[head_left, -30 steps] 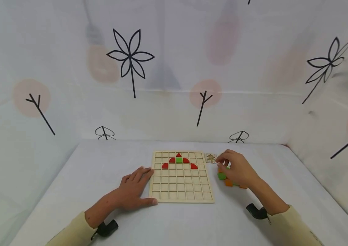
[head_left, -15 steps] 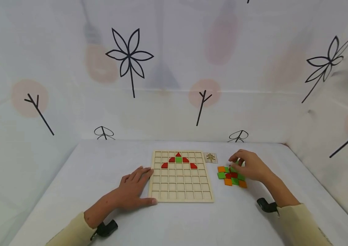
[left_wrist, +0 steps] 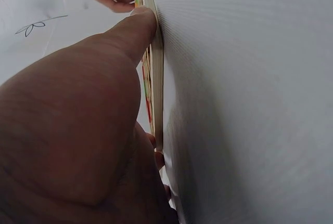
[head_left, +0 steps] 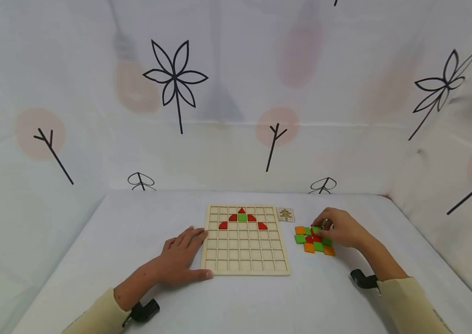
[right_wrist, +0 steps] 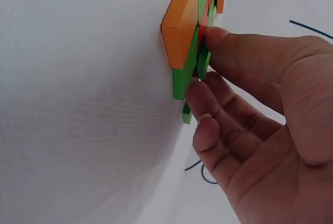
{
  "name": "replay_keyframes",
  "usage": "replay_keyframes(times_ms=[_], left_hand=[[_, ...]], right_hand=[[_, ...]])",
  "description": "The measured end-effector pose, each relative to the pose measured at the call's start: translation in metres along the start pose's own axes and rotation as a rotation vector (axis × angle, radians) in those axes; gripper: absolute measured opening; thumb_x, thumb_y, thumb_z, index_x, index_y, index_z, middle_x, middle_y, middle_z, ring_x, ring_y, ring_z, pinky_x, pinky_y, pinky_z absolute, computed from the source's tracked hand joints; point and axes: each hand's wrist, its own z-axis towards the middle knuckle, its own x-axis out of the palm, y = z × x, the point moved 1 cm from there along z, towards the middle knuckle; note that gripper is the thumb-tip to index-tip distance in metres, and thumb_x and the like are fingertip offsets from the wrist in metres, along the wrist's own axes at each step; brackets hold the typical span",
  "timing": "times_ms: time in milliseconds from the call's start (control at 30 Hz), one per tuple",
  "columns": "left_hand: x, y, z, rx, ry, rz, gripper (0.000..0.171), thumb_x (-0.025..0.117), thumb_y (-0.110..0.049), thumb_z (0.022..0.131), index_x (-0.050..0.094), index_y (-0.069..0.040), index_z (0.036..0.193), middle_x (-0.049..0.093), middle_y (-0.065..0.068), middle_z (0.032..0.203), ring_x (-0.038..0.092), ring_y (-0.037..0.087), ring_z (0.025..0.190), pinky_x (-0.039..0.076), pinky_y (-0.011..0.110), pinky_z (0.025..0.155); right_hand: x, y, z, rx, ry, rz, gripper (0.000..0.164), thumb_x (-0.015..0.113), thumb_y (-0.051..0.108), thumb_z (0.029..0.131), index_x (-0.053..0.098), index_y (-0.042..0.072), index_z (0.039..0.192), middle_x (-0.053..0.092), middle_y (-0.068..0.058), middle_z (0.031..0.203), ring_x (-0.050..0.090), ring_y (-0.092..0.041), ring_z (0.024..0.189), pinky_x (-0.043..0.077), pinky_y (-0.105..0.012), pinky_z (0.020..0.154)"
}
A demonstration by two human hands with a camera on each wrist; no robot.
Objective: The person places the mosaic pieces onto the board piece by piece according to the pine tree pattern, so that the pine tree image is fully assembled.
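A wooden grid board [head_left: 245, 260] lies on the table and holds several red pieces [head_left: 242, 210] around a green square [head_left: 242, 217] near its far edge. My left hand [head_left: 181, 255] lies flat against the board's left side, thumb along its near corner [left_wrist: 155, 52]. To the right of the board sits a pile of green, red and orange tiles [head_left: 309, 241]. My right hand [head_left: 336, 228] is at the pile's far right. In the right wrist view its thumb and fingers [right_wrist: 208, 91] pinch a green tile [right_wrist: 203, 63] at the pile's edge.
A small pattern card [head_left: 286, 214] lies beside the board's far right corner. White fabric with printed flowers and twigs [head_left: 175, 79] walls the table on three sides. An orange tile [right_wrist: 181, 21] lies at the near edge of the pile.
My right hand moved from the pattern card rightward and uncovered the tile pile, then settled on the pile's far right tiles. The left hand stayed put.
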Motion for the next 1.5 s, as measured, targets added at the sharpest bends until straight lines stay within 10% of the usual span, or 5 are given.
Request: replay_keyframes(times_ms=[1067, 1500], left_hand=[[0.005, 0.002, 0.002, -0.005, -0.006, 0.014, 0.110, 0.064, -0.081, 0.088, 0.027, -0.017, 0.169, 0.024, 0.006, 0.173, 0.014, 0.036, 0.163, 0.029, 0.066, 0.115], [0.005, 0.005, 0.002, 0.002, -0.002, 0.011, 0.108, 0.064, -0.080, 0.089, 0.026, -0.018, 0.170, 0.023, 0.004, 0.174, 0.011, 0.034, 0.163, 0.028, 0.065, 0.116]], right_hand=[[0.000, -0.008, -0.001, 0.015, 0.097, 0.125, 0.022, 0.085, 0.015, 0.090, 0.065, 0.011, 0.101, 0.069, 0.001, 0.096, 0.060, -0.020, 0.088, 0.055, -0.024, 0.077], [-0.002, 0.022, 0.000, -0.020, 0.045, 0.170, 0.018, 0.082, 0.020, 0.094, 0.069, 0.013, 0.104, 0.069, 0.001, 0.096, 0.061, -0.020, 0.092, 0.055, -0.023, 0.082]])
